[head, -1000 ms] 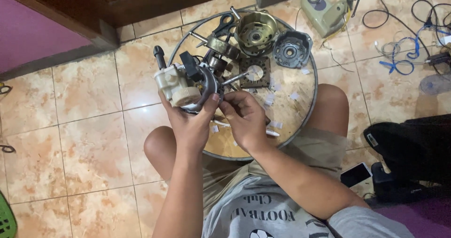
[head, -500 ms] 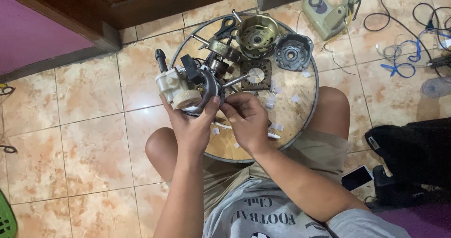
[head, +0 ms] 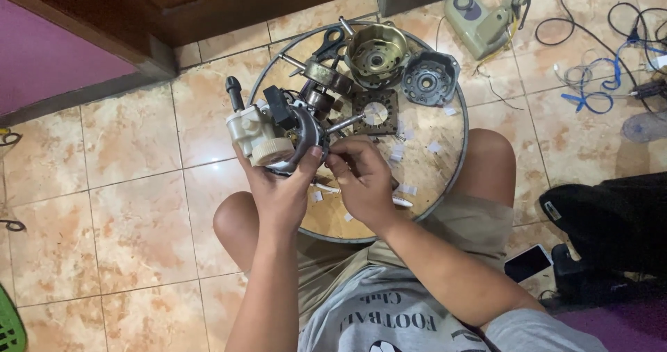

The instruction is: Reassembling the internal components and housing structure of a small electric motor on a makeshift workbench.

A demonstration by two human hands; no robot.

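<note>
My left hand (head: pixel 278 185) grips a fan motor assembly (head: pixel 278 133) from below; it has a cream plastic gearbox, a black part on top and a metal shaft sticking out to the right. My right hand (head: pixel 361 175) is pinched at the motor's right side, fingertips close to the shaft; whatever it pinches is too small to tell. Both hands hover over a round metal ring (head: pixel 458 151) lying on the tiled floor between my knees.
Inside the ring lie a brass-coloured motor housing (head: pixel 376 55), a dark grey round cover (head: pixel 431 79), a square stator plate (head: pixel 375 112), black scissors (head: pixel 328 45) and several white scraps. A green-grey tool (head: pixel 481 20), cables (head: pixel 597 81), a phone (head: pixel 528 262) and a black bag (head: pixel 611 220) lie right.
The hands and motor stay nearly in place; my right fingers have shifted slightly at the motor's side. The view has moved a little.
</note>
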